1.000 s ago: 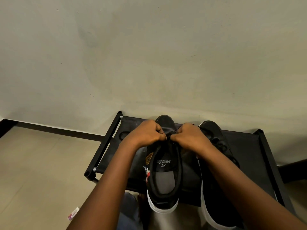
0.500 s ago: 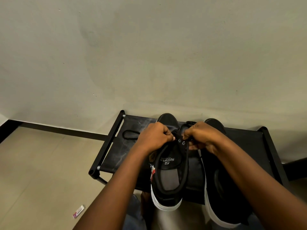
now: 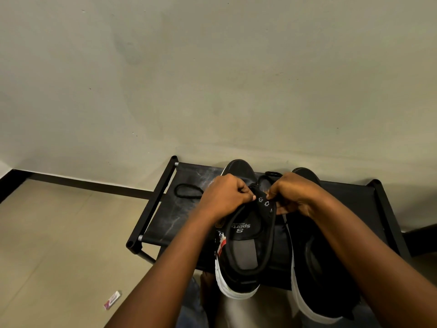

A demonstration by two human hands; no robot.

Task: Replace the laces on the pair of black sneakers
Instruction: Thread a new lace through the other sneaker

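From the head view, both black sneakers sit on a low black rack (image 3: pixel 165 223) that stands against the wall, heels toward the person, which puts the open collars and eyelet rows within easy reach. The left sneaker (image 3: pixel 243 252) lies in the middle of the fabric shelf with its heel overhanging the near edge; the right sneaker (image 3: pixel 314 268) lies just beside it, partly hidden under the right forearm. The left hand (image 3: pixel 227 197) is curled tight on the left side of the eyelet flap, its fingers pinching the material near the top, apparently to steady the shoe and keep the flap spread. The right hand (image 3: pixel 293 195) is likewise curled, its fingers gripping the opposite flap just beside the metal eyelets (image 3: pixel 263 201), which show bare between the two hands. Whether a lace end is pinched there I cannot tell, since the fingertips cover that spot. A loose black lace (image 3: pixel 189 191) lies looped on the shelf left of the hands, well apart from the shoes, likely set aside within reach. A short dark loop shows behind the right hand between the two toes. A small wrapper (image 3: pixel 112 300) lies on the tiled floor.
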